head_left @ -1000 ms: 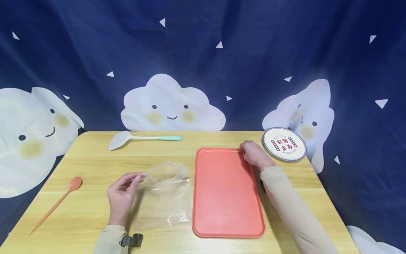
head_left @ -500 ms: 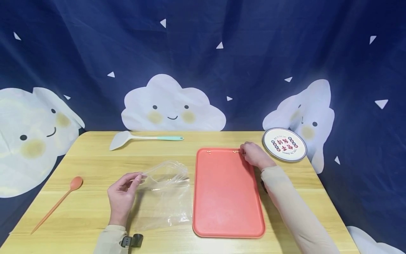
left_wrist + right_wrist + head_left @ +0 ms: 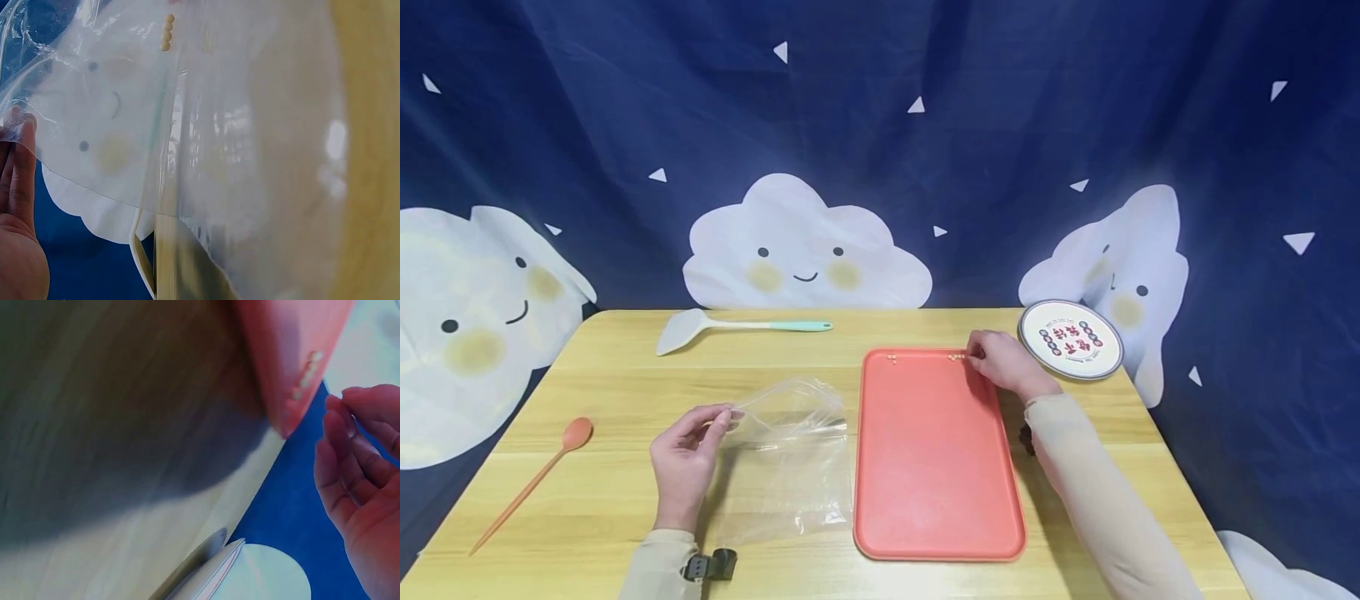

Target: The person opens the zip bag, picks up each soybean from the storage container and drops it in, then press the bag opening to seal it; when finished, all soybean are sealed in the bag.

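My left hand (image 3: 685, 458) pinches the edge of a clear plastic zip bag (image 3: 786, 483) at its top left corner, holding its mouth raised. The left wrist view shows several soybeans (image 3: 167, 32) through the film. Over the far right corner of the red tray (image 3: 936, 467) is my right hand (image 3: 1003, 362), fingers curled and fingertips close together; I cannot tell whether a bean is between them. Beside those fingertips, several pale yellow soybeans (image 3: 304, 376) lie along the tray's far end. A smaller group of soybeans (image 3: 892, 359) sits at its far left corner.
An oval plate (image 3: 1070, 339) with red lettering stands right of my right hand. Behind the bag lies a white spatula (image 3: 730, 325) with a mint handle. An orange spoon (image 3: 535, 487) rests on the wooden table (image 3: 625, 375) at left; a printed curtain (image 3: 865, 125) hangs behind.
My right hand has lifted and drawn back slightly from the tray's far right corner. The left hand and bag stay essentially in place.
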`<state>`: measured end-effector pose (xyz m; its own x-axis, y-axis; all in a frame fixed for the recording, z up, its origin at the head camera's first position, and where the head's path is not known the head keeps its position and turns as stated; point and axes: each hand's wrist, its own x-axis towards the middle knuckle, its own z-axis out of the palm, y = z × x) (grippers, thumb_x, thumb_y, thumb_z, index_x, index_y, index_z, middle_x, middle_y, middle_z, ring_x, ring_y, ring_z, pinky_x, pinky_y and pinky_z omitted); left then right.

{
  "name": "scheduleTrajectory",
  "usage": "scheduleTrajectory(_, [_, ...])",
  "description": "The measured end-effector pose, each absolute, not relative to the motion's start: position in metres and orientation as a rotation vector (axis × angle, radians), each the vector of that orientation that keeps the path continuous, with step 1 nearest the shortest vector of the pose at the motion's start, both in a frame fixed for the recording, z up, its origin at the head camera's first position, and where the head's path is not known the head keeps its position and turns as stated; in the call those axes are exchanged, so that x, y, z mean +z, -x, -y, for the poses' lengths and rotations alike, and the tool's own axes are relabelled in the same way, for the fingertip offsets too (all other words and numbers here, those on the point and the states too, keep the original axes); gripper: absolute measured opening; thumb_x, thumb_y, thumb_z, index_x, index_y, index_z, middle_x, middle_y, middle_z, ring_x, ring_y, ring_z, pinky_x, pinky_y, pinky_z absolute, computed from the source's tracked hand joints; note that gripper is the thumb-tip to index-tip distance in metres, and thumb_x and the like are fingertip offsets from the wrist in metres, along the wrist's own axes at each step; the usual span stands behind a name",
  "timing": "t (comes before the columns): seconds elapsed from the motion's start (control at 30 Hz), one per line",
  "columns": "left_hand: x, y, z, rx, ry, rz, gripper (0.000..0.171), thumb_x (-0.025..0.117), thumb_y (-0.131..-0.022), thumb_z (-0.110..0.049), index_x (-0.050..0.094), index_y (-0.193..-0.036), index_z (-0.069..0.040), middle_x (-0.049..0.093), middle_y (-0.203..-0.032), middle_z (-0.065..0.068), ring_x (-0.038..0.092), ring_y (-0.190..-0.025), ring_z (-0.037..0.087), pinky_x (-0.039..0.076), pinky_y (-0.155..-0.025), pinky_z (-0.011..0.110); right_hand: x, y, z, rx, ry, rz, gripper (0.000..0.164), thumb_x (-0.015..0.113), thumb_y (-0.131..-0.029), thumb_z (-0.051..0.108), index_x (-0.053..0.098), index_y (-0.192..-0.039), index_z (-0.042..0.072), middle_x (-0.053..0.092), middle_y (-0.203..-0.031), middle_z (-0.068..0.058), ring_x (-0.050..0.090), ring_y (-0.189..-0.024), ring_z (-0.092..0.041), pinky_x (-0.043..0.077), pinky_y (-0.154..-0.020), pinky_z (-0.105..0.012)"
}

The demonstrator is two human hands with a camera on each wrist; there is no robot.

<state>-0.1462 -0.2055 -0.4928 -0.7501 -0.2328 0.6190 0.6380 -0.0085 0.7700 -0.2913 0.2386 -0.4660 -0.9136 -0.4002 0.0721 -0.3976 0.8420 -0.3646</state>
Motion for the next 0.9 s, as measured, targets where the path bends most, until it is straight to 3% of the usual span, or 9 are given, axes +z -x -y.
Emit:
scheduleTrajectory(0.37, [-0.489,0.145,0.201,-1.822,0.418,1.656,0.014,0.057,-0.080,0.031,0.061,-0.092,0.025,0.066,-0.083,0.032,0.071,-0.074,0.019,0.059,-0.069,0.024,-0.447,0.271,-0.213,-1.000,0.768,-2.962,0.007,0.069,-0.088,0.004,0.065,-0.093,0.007,0.063,-0.087,-0.002,0.061,-0.081,-0.019,0.053,-0.074,-0.037])
scheduleTrajectory(0.6, [-0.491,0.145,0.205,-1.808,0.427,1.668,0.016,0.056,-0.080,0.032,0.062,-0.093,0.024,0.066,-0.084,0.032,0.071,-0.075,0.019,0.058,-0.069,0.023,-0.426,0.256,-0.185,-1.089,0.866,-2.928,0.006,0.068,-0.089,0.004,0.065,-0.092,0.008,0.061,-0.089,0.001,0.060,-0.081,-0.016,0.054,-0.073,-0.032])
scheduleTrajectory(0.9, [-0.491,0.146,0.204,-1.817,0.424,1.660,0.015,0.058,-0.080,0.030,0.062,-0.093,0.024,0.066,-0.084,0.032,0.071,-0.075,0.020,0.059,-0.070,0.024,-0.404,0.241,-0.142,-1.076,1.072,-2.818,0.008,0.068,-0.091,0.004,0.067,-0.093,0.012,0.062,-0.089,0.006,0.059,-0.082,-0.011,0.056,-0.076,-0.036])
